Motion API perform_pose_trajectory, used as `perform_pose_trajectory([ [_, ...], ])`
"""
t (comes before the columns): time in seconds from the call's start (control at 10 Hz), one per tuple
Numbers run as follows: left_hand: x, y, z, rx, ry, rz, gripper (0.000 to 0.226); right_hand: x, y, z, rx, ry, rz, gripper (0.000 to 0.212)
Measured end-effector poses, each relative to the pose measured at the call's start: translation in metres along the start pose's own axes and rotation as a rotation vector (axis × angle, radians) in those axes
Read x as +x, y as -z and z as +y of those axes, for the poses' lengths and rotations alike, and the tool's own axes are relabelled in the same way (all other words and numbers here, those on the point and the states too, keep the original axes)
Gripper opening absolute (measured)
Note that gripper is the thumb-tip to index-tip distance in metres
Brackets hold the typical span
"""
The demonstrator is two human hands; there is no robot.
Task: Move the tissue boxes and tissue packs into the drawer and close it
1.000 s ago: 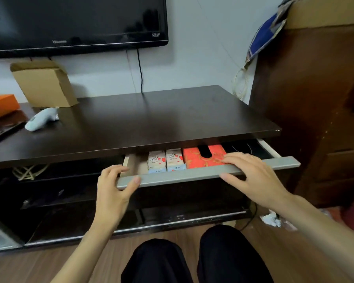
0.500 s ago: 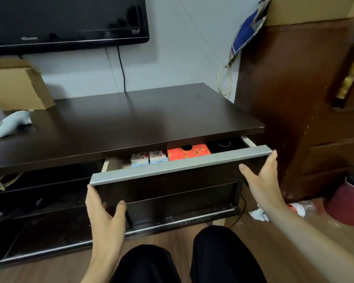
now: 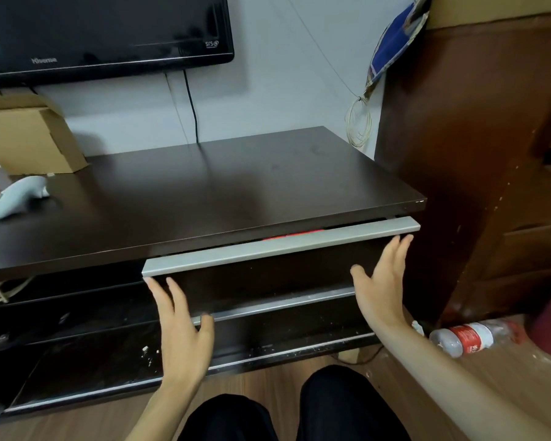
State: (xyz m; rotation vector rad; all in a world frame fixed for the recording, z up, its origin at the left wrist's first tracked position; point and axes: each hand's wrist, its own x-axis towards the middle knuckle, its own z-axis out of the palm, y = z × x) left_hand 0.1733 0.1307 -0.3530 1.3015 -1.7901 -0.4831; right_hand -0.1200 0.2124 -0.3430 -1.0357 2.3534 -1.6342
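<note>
Two hands are flat against the dark front of the drawer (image 3: pixel 268 275), fingers straight and spread, gripping nothing. Left hand (image 3: pixel 182 332) lies at the front's left end, its fingertips just under the grey handle strip (image 3: pixel 280 246), thumb out to the right. Right hand (image 3: pixel 384 281) lies at the right end, its fingertips reaching the underside of the same strip.

That drawer sits almost fully in under the dark counter (image 3: pixel 204 192), with only a thin gap left above the strip. Through the gap a sliver of a red tissue box (image 3: pixel 295 234) shows inside the drawer; the other tissue packs cannot be seen.

On the counter, far left of the drawer, lie a pale grey handheld device (image 3: pixel 15 197) and, behind it, an open cardboard box (image 3: pixel 29 136). A black television (image 3: pixel 102 30) hangs on the wall above. Right of the drawer stands a brown wooden cabinet (image 3: pixel 477 154), with a plastic bottle (image 3: pixel 471 337) lying on the floor at its foot. Below the drawer, the person's knees in black trousers (image 3: pixel 293 412) show.
</note>
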Motion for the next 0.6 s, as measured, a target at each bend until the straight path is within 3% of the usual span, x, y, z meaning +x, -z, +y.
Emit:
perform_pose_trajectory([
  [0.4,0.058,0.003,-0.039,0.274,-0.106,-0.190,0.090,0.038,-0.027,0.003,-0.210,0.091,-0.159,0.090],
  [0.5,0.061,0.013,-0.041,0.270,-0.076,-0.202,0.086,0.042,-0.025,0.001,-0.217,0.083,-0.149,0.087],
  [0.6,0.041,0.023,-0.049,0.131,-0.108,-0.218,0.069,0.028,-0.009,0.018,-0.073,0.075,-0.199,0.074],
])
